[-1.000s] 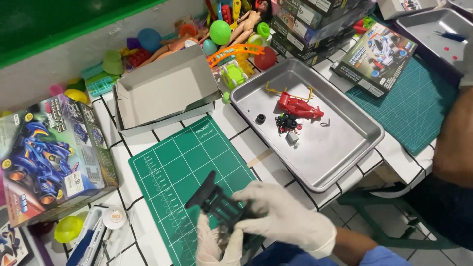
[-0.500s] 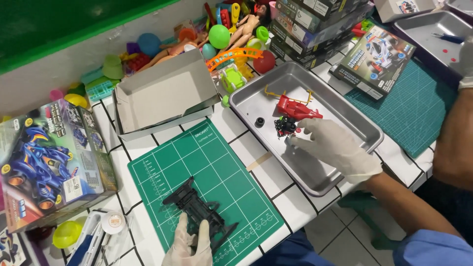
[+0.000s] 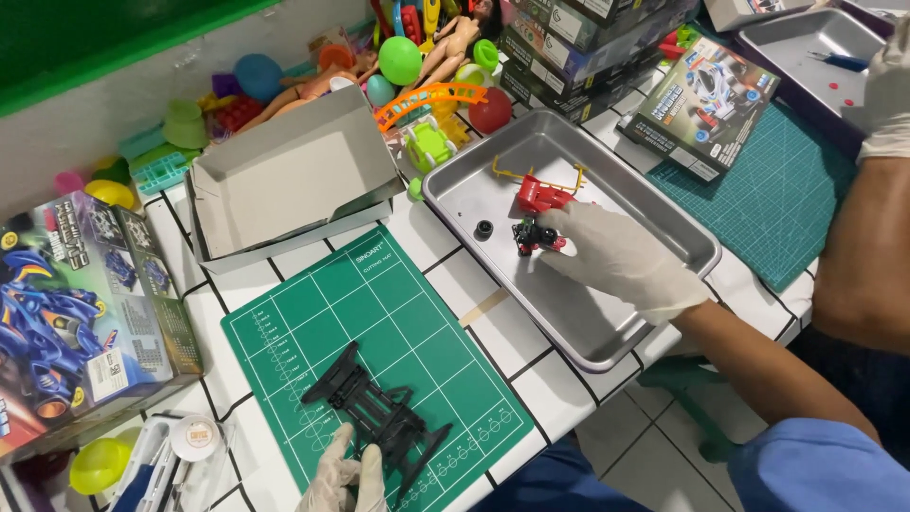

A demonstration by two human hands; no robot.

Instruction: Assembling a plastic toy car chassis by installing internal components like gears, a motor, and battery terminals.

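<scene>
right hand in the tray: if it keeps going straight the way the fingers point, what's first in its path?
The right hand points up-left across the metal tray. Its fingertips are already at the small black and red parts cluster, so that comes first; the red car body piece lies just beyond. Actual contact is unclear.

Both hands wear thin, pale gloves. The left hand [image 3: 346, 474] is near, low at the bottom edge, so only the fingers [image 3: 334, 455] and a bit of the back show. Its fingers point up and away, lying close together and a little bent. The right hand [image 3: 621, 261] is farther away and off to the right. Its arm comes in from the near right corner, bare along the forearm, with a blue sleeve by the elbow. This hand is palm down, and its fingers [image 3: 569, 223] stretch to the left, slightly curled at the tips.
</scene>
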